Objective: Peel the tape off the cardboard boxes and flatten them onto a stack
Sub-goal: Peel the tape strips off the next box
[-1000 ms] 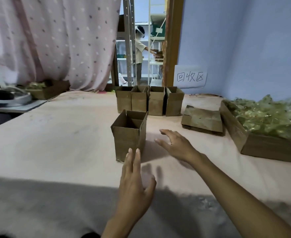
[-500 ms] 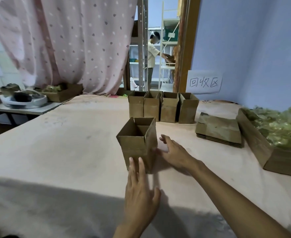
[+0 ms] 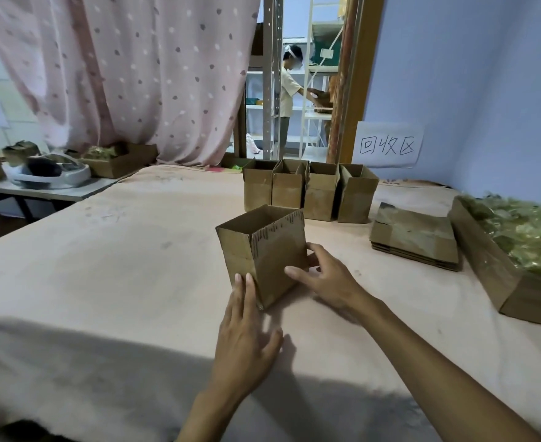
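Head view has us bent over a small open-topped brown cardboard box (image 3: 262, 250) standing upright near the middle of the pale pink cloth-covered desk (image 3: 119, 282). Our left hand (image 3: 246, 339) has a released grip: its fingers lie straight, tips touching the box's near bottom corner. Our right hand (image 3: 325, 282) is grasping the box, thumb on the near face and fingers curled round the right edge. We judge the first risk to be the box itself: it is empty and looks light, so one hand pushing harder than the other could skid it over the cloth or tip it. Any tape is out of sight, likely underneath, so we must turn the box over, and a one-sided hold could let it spin out. The top rim of the near face looks ragged, so a fast pull on tape may strip the paper skin or snap the strip short. Pressing the box flat with tape left on would buckle it. A row of four more open brown cardboard boxes (image 3: 307, 193) stands behind, and the stack of flattened brown cardboard (image 3: 416, 240) lies well apart to the right, beside a long cardboard tray (image 3: 486, 275) of crumpled yellowish scraps; a careless toss could knock that stack askew.
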